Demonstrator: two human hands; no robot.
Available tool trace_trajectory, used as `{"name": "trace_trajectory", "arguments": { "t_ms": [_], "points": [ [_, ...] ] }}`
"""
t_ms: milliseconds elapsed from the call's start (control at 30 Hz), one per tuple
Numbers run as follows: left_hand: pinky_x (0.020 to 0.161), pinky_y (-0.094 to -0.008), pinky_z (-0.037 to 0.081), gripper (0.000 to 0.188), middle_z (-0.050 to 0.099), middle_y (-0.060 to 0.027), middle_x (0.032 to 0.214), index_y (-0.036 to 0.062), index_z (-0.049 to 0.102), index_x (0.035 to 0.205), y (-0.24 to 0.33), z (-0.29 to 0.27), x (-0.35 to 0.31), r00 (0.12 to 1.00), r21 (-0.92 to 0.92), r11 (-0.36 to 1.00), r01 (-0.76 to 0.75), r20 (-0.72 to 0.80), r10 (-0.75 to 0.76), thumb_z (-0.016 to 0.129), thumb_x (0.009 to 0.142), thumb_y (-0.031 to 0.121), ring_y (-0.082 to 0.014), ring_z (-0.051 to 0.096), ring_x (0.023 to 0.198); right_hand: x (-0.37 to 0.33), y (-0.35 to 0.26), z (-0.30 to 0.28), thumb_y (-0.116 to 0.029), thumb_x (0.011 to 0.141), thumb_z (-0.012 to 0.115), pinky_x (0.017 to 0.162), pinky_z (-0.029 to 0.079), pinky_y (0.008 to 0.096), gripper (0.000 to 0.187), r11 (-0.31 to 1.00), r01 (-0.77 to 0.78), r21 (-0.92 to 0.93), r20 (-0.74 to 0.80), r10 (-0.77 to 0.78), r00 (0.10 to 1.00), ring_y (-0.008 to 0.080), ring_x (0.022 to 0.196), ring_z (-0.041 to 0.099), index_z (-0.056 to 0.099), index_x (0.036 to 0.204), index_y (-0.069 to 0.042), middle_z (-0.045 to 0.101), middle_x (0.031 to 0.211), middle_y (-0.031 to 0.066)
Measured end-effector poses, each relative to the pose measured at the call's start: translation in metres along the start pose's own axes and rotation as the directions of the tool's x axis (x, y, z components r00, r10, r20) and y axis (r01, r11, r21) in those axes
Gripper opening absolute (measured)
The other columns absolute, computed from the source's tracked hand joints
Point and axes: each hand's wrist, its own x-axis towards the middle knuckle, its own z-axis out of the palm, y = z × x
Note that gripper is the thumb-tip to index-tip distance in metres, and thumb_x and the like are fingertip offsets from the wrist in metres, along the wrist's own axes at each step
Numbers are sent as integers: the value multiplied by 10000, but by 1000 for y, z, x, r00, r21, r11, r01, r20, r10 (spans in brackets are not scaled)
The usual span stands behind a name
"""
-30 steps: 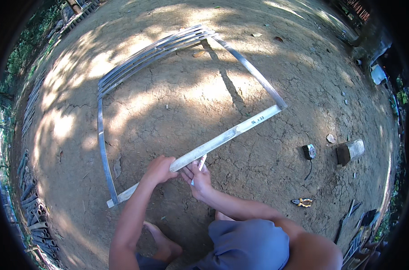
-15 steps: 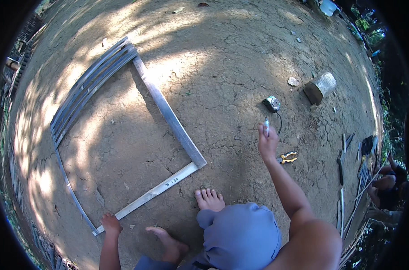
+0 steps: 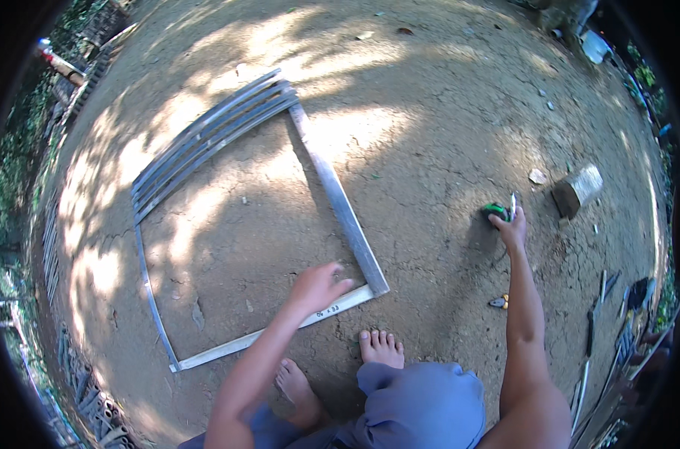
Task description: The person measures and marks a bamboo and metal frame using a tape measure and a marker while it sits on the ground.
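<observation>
A wooden frame lies on the ground in front of me, with a pale near bar [image 3: 235,344], a grey right-hand bar [image 3: 340,198], a thin left strip [image 3: 151,288] and several grey slats [image 3: 205,135] bunched at its far end. Over the near bar, close to its right corner, is my left hand [image 3: 317,289], fingers apart and nothing in it. My right hand [image 3: 513,233] is out to the right, closed on a green and black tape measure [image 3: 494,212]; a whitish marker pen [image 3: 513,203] sticks up from the same hand. A shadow shows below the tape measure.
Beyond my right hand lies a cut wood block [image 3: 578,190] near a pale flat stone or leaf [image 3: 537,176]. Yellow-handled pliers [image 3: 499,302] rest beside my right forearm. Tools and rods [image 3: 593,322] lie at the far right. My bare feet [image 3: 381,348] are by the near bar.
My left hand has left the near bar's left end and moved right, above the bar. My right hand, still with the marker, has reached forward and taken the tape measure. The view has shifted.
</observation>
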Motion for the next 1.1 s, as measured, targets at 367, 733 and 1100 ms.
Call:
{"name": "trace_trajectory", "arguments": {
  "t_ms": [367, 733, 1100],
  "points": [
    [685, -234, 449, 274, 650, -23, 861, 42, 640, 1011, 70, 98, 27, 944, -932, 363, 5, -115, -310, 647, 990, 315, -69, 574, 784, -229, -137, 71, -52, 672, 895, 885, 509, 306, 581, 738, 41, 674, 343, -361, 867, 162, 1018, 594, 392, 961, -81, 617, 1110, 117],
    [687, -250, 463, 193, 622, 14, 848, 39, 641, 965, 16, 52, 10, 999, -712, 701, -33, 0, 46, 667, 976, 230, -50, 529, 760, -270, -140, 63, -253, 745, 897, 639, 459, 256, 479, 877, -117, 466, 626, -233, 744, 76, 756, 524, 502, 945, -71, 510, 825, -22],
    [437, -195, 300, 203, 478, 35, 691, 99, 548, 871, -55, -189, 44, 985, -946, 313, -86, -128, -119, 645, 979, 241, -54, 387, 546, -301, -34, -70, -137, 749, 869, 702, 489, 243, 519, 914, -395, 94, 850, 133, 510, 70, 785, 588, 643, 1202, -22, 628, 878, -25]
  ]
}}
